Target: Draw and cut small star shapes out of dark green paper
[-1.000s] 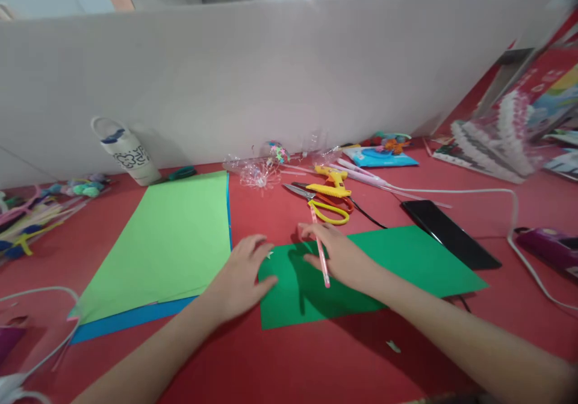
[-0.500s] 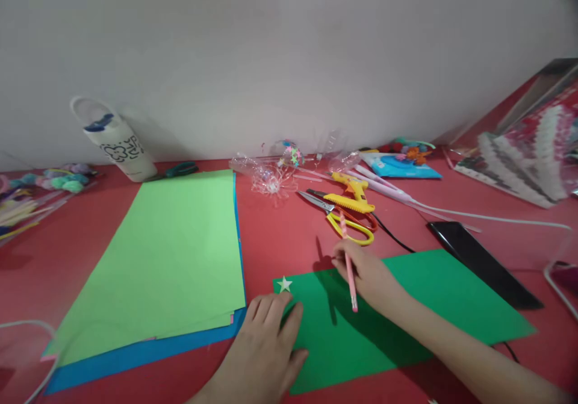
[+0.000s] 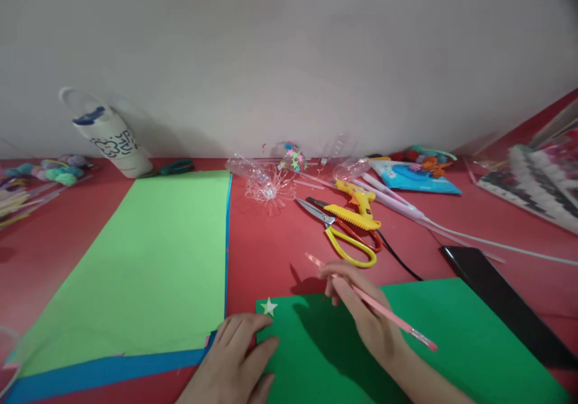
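A bare strip of red table runs near to far between light green paper on the left and scissors on the right. The left hand blocks its near end, clear plastic pieces its far end, with a pale wall behind. A black phone lies along the right of the green sheet.

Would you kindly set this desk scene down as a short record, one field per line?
Surface: red tabletop
Left hand: fingers spread at the left edge of the dark green paper sheet
Right hand: holding a pink pencil with an eraser, tip raised off the tabletop
Sheet's far left corner: small pale star, close to a left-hand fingertip
Left side: light green paper lying over blue paper
Beyond right hand: yellow-handled metal scissors, yellow glue gun
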`<state>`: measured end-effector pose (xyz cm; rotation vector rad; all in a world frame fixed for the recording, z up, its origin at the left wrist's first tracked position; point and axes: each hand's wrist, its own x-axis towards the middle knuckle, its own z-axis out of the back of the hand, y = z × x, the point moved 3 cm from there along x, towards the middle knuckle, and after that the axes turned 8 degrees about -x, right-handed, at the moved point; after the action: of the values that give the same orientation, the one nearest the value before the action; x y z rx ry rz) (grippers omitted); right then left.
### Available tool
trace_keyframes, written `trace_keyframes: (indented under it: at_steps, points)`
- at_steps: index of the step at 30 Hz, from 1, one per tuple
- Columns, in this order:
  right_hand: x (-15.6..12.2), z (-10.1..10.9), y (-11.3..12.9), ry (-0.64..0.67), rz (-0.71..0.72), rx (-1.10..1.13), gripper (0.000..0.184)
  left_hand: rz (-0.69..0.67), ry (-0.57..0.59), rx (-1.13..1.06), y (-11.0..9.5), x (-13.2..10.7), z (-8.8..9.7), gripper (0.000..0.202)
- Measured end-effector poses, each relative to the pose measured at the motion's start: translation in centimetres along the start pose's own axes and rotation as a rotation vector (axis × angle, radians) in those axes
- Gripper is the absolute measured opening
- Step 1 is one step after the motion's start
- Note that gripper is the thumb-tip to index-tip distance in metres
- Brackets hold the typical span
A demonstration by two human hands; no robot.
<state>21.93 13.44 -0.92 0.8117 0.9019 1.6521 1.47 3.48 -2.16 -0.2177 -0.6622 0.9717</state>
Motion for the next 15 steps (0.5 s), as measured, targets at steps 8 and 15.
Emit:
trace_keyframes:
  at_steps: [8, 15]
  points:
    - [-0.2, 0.0, 1.3, 0.129, 0.029, -0.028, 0.021, 0.068, 0.152, 0.081, -1.3, 0.9, 1.1, 0.028]
    - [-1.2, -1.9, 4.8, 0.319, 0.188, -0.125, 0.017, 0.100, 0.192, 0.133, 0.0, 0.8, 2.0, 0.043]
